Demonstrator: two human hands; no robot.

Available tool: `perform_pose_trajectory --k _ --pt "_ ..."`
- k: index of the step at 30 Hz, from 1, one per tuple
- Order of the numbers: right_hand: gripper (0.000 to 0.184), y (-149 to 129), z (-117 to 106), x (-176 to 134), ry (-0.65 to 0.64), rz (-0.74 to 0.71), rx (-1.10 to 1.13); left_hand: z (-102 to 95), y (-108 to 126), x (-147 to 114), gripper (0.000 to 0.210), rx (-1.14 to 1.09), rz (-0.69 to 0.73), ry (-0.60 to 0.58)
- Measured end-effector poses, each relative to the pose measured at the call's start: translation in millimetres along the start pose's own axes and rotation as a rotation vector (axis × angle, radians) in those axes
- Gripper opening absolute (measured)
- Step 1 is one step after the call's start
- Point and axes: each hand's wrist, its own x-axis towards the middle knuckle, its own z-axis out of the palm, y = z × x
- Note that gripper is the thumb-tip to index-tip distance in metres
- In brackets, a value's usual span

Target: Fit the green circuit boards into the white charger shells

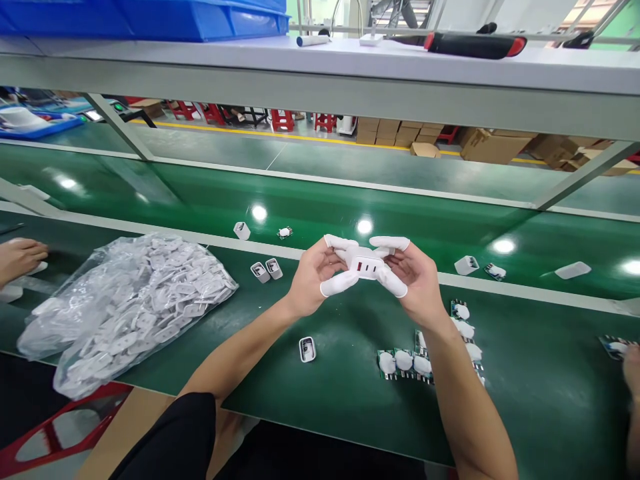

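Between both hands, raised over the bench, is a white charger (367, 267) whose port face, with one red slot and two small dark ones, is turned toward me. My left hand (325, 270) pinches its left side, and my right hand (405, 273) grips the right side. White finger cots cover the fingertips. Below the hands, a white charger housing (307, 349) stands on the green bench with its open end up. Near my right forearm lie several circuit boards (404, 362) with white blobs on them, partly hidden by the arm.
At left lies a clear plastic bag (150, 300) full of white plastic pieces. Two more open housings (267, 269) stand beyond it. Other people's hands (23, 259) show at the left and right edges. A shelf (320, 73) with a blue bin (150, 20) spans overhead.
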Motion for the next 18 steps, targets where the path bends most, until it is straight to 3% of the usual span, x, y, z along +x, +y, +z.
perform_pose_trajectory --k 4,9,11,15,18 --pt "0.047 6.6 -2.6 -2.0 0.007 -0.105 -0.051 -1.5 2.7 3.1 0.062 -0.041 -0.025 -0.019" --pt "0.075 11.4 -5.7 -5.4 0.001 -0.436 -0.309 -6.7 3.9 7.3 0.059 -0.122 -0.098 -0.043" --pt "0.081 8.2 -6.5 -6.4 -0.024 -0.478 -0.321 -11.0 3.9 8.5 0.060 -0.064 -0.051 -0.041" --pt "0.053 -8.0 -11.1 -6.6 -0.067 -0.398 -0.301 -20.9 11.0 9.1 0.054 0.136 0.098 -0.117" --pt "0.031 -21.6 -16.3 -6.8 -0.132 -0.369 -0.479 -25.8 19.7 8.2 0.045 0.365 0.200 -0.208"
